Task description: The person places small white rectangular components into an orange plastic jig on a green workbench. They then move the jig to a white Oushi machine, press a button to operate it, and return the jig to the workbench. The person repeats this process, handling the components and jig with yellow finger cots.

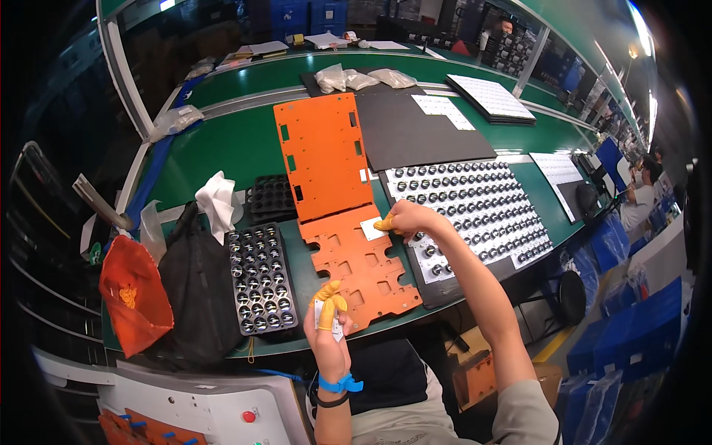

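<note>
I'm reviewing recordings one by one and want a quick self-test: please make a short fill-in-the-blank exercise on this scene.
1. The blue wristband is on the person's ____ wrist.
2. The right hand touches a white plate on a fixture coloured ____.
3. That fixture lies to the ____ of the compartmented black tray of shiny round parts.
4. The finger covers on both hands are ____.
Missing words: left; orange; right; yellow.

We've room mid orange plate (363, 276), btwn our L hand (326, 326) at near edge & R hand (408, 219) farther up; parts tray (288, 276) hems L, loaded board (445, 294) R, orange lid (322, 159) far end.
</note>
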`<state>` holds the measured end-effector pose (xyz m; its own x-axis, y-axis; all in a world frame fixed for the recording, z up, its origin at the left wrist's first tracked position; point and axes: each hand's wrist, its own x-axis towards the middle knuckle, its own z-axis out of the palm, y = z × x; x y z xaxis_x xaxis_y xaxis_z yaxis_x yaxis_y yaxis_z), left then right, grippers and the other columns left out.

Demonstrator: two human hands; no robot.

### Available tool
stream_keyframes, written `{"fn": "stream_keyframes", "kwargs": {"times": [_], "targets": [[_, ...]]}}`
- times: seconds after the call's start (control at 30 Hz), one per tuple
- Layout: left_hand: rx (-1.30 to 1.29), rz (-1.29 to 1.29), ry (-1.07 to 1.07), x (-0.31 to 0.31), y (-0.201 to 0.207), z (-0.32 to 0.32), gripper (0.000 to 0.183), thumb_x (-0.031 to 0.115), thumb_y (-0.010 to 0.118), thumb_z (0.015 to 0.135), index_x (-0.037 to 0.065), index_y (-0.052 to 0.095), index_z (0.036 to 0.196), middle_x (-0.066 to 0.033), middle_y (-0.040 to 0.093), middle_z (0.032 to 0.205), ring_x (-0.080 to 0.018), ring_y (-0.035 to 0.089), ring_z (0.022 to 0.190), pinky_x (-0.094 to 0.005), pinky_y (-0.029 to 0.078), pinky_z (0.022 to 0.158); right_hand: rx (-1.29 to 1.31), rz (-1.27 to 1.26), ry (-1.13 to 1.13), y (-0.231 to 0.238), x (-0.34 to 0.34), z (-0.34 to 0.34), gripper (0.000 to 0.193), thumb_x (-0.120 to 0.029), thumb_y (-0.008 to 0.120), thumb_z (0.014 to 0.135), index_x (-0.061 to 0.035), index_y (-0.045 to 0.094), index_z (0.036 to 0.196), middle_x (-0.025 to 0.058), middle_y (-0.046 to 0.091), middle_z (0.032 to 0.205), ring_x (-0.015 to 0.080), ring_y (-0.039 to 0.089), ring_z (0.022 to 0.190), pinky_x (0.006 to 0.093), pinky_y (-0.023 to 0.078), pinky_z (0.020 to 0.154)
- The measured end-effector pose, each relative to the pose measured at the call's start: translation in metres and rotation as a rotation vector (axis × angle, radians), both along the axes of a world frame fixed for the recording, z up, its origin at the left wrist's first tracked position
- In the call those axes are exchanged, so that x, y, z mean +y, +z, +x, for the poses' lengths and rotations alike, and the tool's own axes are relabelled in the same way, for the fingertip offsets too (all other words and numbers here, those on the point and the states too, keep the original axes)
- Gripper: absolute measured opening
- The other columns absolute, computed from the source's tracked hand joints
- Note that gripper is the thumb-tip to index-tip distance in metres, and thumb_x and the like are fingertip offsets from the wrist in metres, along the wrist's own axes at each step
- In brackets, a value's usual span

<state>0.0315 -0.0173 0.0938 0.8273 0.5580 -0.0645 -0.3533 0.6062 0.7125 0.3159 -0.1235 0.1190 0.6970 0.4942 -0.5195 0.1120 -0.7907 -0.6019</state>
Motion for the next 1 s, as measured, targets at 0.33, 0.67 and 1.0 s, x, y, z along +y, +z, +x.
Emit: {"fn": "stream_keyframes", "kwargs": {"times": [0.33, 0.67, 1.0], "targets": [[-0.248, -0.528, -0.317, -0.011, -0.002, -0.016, 0.078, -0.001, 0.056, 0.075, 0.005, 0.036, 0.151, -0.0066, 0.050, 0.121, -0.0212, 0.050, 0.104, -0.0360, 0.042, 0.091, -0.820, -0.283, 0.074, 0.022, 0.040, -0.037, 0.019, -0.018, 0.074, 0.077, -0.0014, 0.073, 0.087, 0.0203, 0.072, 0.086, 0.0365, 0.072, 0.081, 0.0419, 0.058, 0.072], [-0.184, -0.473, -0.319, -0.008, -0.014, -0.045, 0.055, 0.006, 0.053, 0.087, 0.005, 0.044, 0.141, -0.0078, 0.051, 0.118, -0.0236, 0.049, 0.100, -0.0349, 0.043, 0.082, -0.695, 0.409, 0.577, 0.043, 0.153, -0.149, 0.030, -0.032, 0.073, 0.086, -0.0014, 0.075, 0.090, 0.0183, 0.071, 0.089, 0.0357, 0.069, 0.084, 0.0444, 0.055, 0.076], [-0.205, -0.449, -0.260, 0.009, -0.016, -0.066, 0.042, 0.014, 0.053, 0.092, 0.003, 0.047, 0.132, -0.0090, 0.051, 0.116, -0.0231, 0.048, 0.095, -0.0340, 0.042, 0.077, -0.882, 0.472, 0.424, 0.015, 0.198, -0.175, 0.042, -0.038, 0.079, 0.075, 0.0028, 0.069, 0.069, 0.0209, 0.067, 0.072, 0.0376, 0.068, 0.070, 0.0462, 0.055, 0.064]]}}
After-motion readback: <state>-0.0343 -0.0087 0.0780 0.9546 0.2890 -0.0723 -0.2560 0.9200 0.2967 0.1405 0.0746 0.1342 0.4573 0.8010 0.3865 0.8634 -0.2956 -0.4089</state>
